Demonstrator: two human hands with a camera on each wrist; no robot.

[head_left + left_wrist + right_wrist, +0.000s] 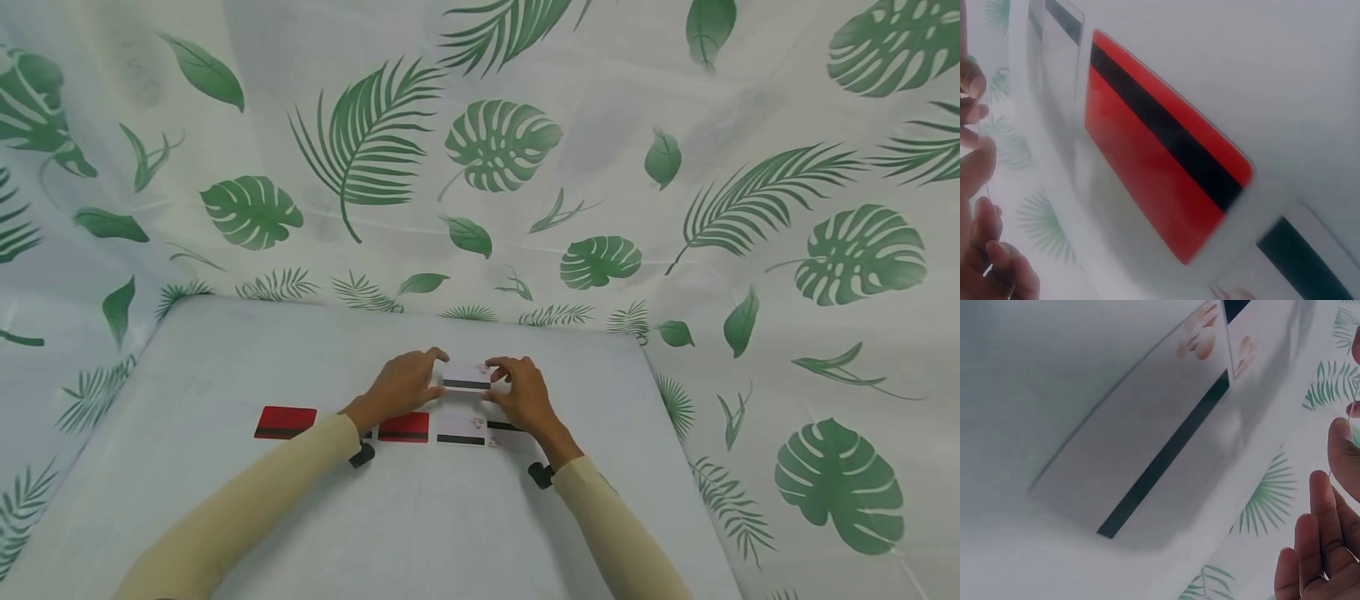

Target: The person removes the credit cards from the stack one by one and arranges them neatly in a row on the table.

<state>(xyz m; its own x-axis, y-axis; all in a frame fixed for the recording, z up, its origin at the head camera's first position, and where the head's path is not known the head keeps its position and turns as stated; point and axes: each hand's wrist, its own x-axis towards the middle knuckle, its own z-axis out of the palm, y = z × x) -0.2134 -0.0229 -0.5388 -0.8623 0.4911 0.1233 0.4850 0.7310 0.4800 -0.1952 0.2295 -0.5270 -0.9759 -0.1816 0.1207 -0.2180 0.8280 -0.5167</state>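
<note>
A white card [467, 373] with a dark stripe is held up above the table between both hands. My left hand [405, 385] pinches its left edge between thumb and fingers. The opposite edge is pinched by my right hand [522, 395]. Below lies a row of striped cards. It includes a red card [285, 419] at the far left, a second red card [403, 426] and a white card [461, 428]. Beside that, another white card [1135, 444] with an orange-brown print is partly covered by my right hand in the head view. A pale card [1310, 256] is mostly hidden by the left wrist there.
The cards lie on a white table [360, 517]. A white curtain with green leaf prints [502, 146] rises behind the table and along both sides. Small black devices [362, 455] sit at the wrists.
</note>
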